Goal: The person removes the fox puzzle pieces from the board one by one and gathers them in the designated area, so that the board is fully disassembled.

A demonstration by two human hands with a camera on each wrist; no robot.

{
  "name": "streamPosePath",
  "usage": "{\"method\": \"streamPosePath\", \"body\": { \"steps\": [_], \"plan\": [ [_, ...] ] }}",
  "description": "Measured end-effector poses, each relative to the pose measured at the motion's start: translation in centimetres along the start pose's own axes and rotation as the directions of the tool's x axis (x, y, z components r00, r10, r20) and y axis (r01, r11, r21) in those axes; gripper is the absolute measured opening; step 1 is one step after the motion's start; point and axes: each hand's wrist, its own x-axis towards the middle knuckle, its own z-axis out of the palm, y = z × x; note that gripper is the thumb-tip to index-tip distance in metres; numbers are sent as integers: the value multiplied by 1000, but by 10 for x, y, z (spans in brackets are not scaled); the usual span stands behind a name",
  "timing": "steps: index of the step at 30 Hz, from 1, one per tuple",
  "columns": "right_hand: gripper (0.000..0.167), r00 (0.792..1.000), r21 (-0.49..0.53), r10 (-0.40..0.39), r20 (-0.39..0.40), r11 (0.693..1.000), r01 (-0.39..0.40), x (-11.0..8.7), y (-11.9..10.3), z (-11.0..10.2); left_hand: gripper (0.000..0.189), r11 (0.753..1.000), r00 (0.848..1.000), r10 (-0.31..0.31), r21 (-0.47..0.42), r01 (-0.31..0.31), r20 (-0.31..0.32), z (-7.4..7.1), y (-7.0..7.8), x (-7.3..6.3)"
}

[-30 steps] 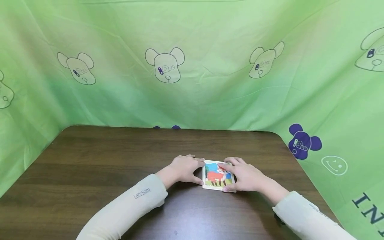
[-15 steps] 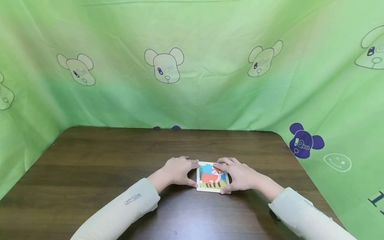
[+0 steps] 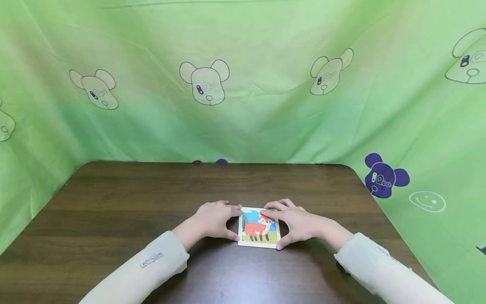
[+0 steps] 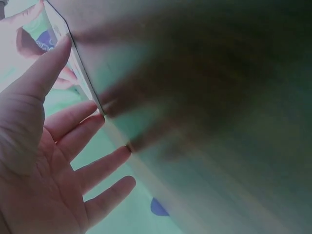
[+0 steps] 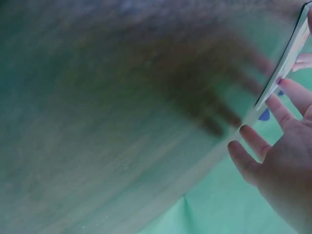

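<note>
A small square picture puzzle (image 3: 259, 230) with a red fox and a pale frame lies flat on the brown table (image 3: 159, 181). In the head view my left hand (image 3: 214, 220) holds its left side, thumb at the near corner and forefinger at the far one. My right hand (image 3: 300, 221) grips the right side, its thumb on the near corner and a fingertip over the picture's upper right. The left wrist view shows the left hand (image 4: 53, 141) with its other fingers spread beyond the puzzle's edge (image 4: 85, 78). From the right wrist, the puzzle (image 5: 282, 66) appears edge-on beside the right hand (image 5: 287, 146).
A green cloth (image 3: 262, 118) printed with bear heads hangs behind the table and along both sides. The tabletop is glossy and mirrors the hands in both wrist views. Pale sleeves (image 3: 140, 266) cover the forearms.
Both hands and the puzzle between them have shifted left and slightly nearer across the table. The grasp looks the same throughout.
</note>
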Motion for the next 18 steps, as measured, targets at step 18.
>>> {"method": "streamPosePath", "body": {
  "steps": [18],
  "plan": [
    [94,999,-2,-21,32,1000,21,17,-23,5,75,999,999,-33,-41,33,-7,4,-12,-26]
  ]
}}
